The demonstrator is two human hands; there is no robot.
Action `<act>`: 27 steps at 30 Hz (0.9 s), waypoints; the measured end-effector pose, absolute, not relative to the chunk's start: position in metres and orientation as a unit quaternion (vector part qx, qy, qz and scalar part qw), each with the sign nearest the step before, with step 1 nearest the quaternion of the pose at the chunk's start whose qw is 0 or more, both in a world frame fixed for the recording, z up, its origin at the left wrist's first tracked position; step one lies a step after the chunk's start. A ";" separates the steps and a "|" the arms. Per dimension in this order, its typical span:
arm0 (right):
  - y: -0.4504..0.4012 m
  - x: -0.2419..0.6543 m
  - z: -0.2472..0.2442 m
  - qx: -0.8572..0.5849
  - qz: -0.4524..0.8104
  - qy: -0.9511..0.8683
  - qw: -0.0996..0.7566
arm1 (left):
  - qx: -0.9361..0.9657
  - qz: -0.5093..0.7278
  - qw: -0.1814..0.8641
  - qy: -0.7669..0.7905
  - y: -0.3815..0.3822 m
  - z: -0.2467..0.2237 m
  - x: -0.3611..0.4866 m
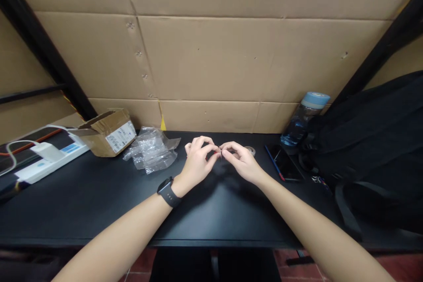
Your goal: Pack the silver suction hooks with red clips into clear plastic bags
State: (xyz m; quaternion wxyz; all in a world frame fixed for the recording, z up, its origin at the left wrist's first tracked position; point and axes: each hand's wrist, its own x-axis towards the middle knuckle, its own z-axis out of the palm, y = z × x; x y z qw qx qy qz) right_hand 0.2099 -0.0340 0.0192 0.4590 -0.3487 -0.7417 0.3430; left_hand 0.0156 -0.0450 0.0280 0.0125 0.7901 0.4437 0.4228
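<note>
Both hands meet above the middle of the black table (109, 202). My left hand (199, 157), with a dark watch (168, 191) on its wrist, is closed in a pinch. My right hand (240, 159) pinches from the other side, its fingertips almost touching the left ones. Between the fingertips is a small, thin, dark piece seen edge-on, with a bit of red beside the left fingers; I cannot make out what it is. A roll of clear tape (251, 150) lies just behind my right hand, partly hidden by it.
Left of the hands are crumpled clear plastic bags (153, 152), an open cardboard box (114, 136) and a white power strip (35, 172). To the right are a phone (287, 165), a blue pen (274, 161), a water bottle (302, 119), keys (319, 180) and a black backpack (373, 141).
</note>
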 end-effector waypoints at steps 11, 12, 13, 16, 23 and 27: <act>-0.033 0.216 0.022 -0.355 0.196 -0.824 0.397 | 0.782 0.429 0.029 0.451 -0.046 0.032 0.015; -0.033 0.218 0.022 -0.358 0.169 -0.836 0.380 | 0.784 0.428 0.035 0.448 -0.046 0.033 0.015; -0.033 0.220 0.023 -0.360 0.139 -0.849 0.362 | 0.792 0.419 0.041 0.442 -0.046 0.033 0.014; -0.033 0.223 0.026 -0.362 0.074 -0.874 0.317 | 0.841 0.343 0.051 0.416 -0.043 0.027 0.011; -0.030 0.229 0.025 -0.403 0.034 -0.869 0.286 | 0.892 0.236 0.055 0.382 -0.030 0.004 0.009; -0.019 0.232 0.013 -0.443 0.006 -0.855 0.269 | 0.864 0.254 0.005 0.434 -0.018 0.009 -0.010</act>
